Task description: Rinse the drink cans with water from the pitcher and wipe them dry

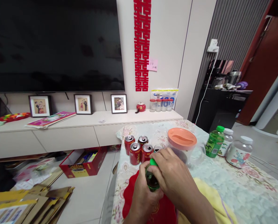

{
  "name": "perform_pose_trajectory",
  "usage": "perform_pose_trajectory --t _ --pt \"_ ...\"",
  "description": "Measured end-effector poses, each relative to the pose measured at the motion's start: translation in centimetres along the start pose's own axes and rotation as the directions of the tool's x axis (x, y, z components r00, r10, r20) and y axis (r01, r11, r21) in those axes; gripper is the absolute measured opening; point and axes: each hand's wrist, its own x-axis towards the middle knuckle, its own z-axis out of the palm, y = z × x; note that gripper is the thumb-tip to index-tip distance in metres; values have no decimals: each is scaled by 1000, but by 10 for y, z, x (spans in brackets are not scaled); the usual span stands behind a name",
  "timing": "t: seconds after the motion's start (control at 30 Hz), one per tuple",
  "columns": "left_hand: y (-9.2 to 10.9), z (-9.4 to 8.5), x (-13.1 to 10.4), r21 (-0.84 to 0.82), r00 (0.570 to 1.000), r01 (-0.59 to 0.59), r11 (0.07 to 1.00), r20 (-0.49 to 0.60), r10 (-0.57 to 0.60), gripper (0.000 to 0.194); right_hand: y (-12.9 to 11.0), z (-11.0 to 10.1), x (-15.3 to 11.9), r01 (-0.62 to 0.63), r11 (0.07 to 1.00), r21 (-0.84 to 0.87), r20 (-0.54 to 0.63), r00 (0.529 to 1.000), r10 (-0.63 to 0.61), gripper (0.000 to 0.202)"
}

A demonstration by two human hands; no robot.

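Observation:
My left hand is wrapped round a green plastic bottle, held upright over a red scalloped tray. At its top, the fingers of my right hand close on the green bottle cap. Whether the cap is loose cannot be seen. Just beyond my hands stand several red drink cans, some with opened tops. A clear pitcher with an orange lid is close behind my right hand. Under my right forearm lies a yellow cloth.
On the right of the flowered tablecloth stand a green bottle and two white-lidded jars. Behind, a white cabinet carries framed photos and red-lidded jars. A red box and flattened cardboard lie on the floor at left.

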Motion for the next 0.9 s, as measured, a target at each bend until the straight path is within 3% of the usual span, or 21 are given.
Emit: perform_pose_trajectory --t 0.23,0.43,0.53,0.67,0.77,0.9 --pt "0 0 2 -73 998 -65 995 4 66 55 0 -3 2 12 994 105 43 999 -17 19" --pt "-7 1 2 12 997 -67 998 -41 67 55 -4 0 7 -116 987 108 -10 993 118 6" --pt "-5 0 1 -29 997 -82 996 -8 82 58 -4 -7 7 -145 977 159 62 989 136 11" --pt "-6 2 2 -70 995 -98 993 -43 95 60 9 -17 0 -87 953 290 134 990 49 13" --pt "-9 5 2 -51 996 -74 996 -50 72 61 22 -16 -2 53 922 383 63 995 -83 29" --pt "-7 4 3 -82 996 -88 993 -39 85 60 27 -11 -1 149 896 419 28 984 -177 29"
